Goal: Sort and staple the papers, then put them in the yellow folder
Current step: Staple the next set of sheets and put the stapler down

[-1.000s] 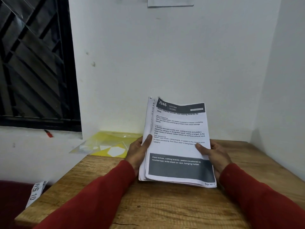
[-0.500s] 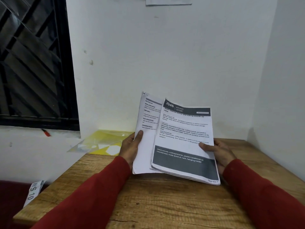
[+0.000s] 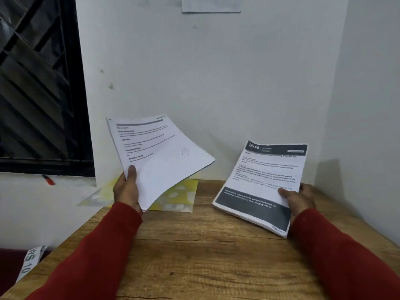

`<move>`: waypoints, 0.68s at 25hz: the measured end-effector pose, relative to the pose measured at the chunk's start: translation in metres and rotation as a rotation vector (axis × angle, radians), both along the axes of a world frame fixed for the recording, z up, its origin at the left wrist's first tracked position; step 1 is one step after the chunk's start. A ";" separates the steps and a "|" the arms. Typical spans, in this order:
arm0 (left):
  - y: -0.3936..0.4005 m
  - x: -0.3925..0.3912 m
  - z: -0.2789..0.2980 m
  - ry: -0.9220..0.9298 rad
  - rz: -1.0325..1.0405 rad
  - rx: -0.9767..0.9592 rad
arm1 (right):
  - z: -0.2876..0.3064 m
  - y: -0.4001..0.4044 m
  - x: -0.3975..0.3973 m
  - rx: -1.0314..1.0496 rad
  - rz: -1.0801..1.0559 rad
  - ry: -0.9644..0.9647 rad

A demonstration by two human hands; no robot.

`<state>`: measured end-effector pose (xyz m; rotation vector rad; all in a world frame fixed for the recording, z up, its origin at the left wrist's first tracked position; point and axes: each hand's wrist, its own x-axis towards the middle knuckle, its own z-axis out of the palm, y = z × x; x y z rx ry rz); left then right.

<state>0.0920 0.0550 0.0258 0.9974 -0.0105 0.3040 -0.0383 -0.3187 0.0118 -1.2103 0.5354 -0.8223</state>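
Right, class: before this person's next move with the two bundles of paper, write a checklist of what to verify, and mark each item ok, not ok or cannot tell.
1. Left hand grips the thin bundle firmly: ok.
2. Right hand grips the thick stack: ok.
3. The two bundles are fully apart: ok.
4. Yellow folder within reach on the wooden table: ok, partly hidden behind the thin bundle.
5. Stapler at hand: not ok, none in view.
6. Pages in right order: cannot tell.
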 end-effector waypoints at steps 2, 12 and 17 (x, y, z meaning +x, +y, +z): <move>-0.003 0.004 -0.004 0.031 -0.176 0.064 | -0.003 0.002 0.000 -0.021 0.005 0.032; -0.064 -0.038 -0.025 -0.071 -0.292 0.560 | 0.001 0.080 -0.007 -0.082 0.502 0.019; -0.060 -0.040 -0.025 0.186 -0.595 0.360 | 0.002 0.077 -0.004 -0.060 0.549 -0.004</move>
